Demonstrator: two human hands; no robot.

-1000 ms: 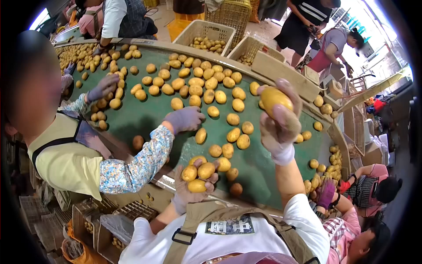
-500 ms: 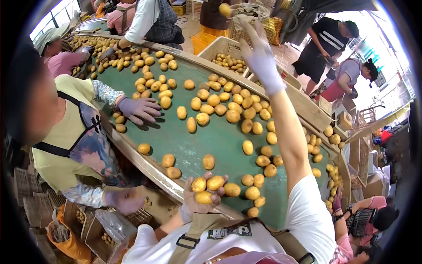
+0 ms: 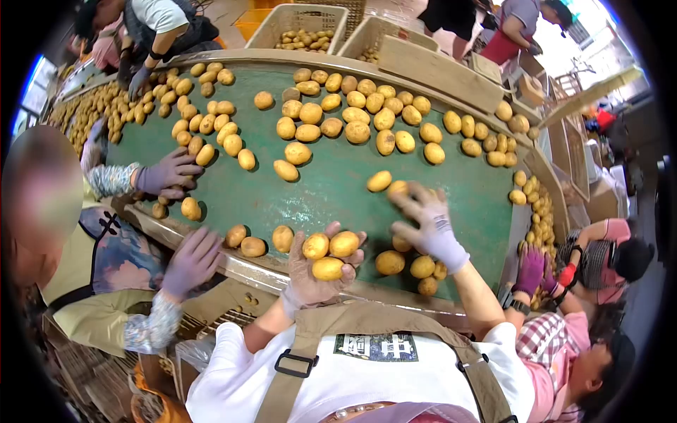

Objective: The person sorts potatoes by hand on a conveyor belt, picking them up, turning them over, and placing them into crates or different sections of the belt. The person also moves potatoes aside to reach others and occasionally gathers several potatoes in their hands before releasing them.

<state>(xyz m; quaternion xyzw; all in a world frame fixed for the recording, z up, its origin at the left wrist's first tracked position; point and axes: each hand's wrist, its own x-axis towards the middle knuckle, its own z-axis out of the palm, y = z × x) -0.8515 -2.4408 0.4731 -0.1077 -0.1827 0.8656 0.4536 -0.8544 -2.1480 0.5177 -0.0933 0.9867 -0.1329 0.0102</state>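
Note:
My left hand [image 3: 302, 278], in a pale glove, is turned palm up near the belt's front edge with its fingers curled around three potatoes [image 3: 327, 268]. Over the green belt [image 3: 338, 194], my gloved right hand [image 3: 436, 229] reaches forward with fingers apart. Its fingertips are at a single potato [image 3: 398, 187], partly hidden by them; another potato [image 3: 379, 181] lies just left of that. Below the right palm sits a small group of potatoes [image 3: 422, 266]. Many more potatoes [image 3: 357, 132] are spread along the belt's far side.
A co-worker's gloved hands [image 3: 169, 174] are at the belt on the left; more people work at the far left and right. Crates with potatoes [image 3: 305, 40] stand beyond the far rim. A wooden board [image 3: 441, 74] and the belt's front rail [image 3: 264, 278] border the belt.
My right hand has come down from high above the far side, where a potato was in the air, to the belt. The left hand still holds three potatoes. The view has shifted.

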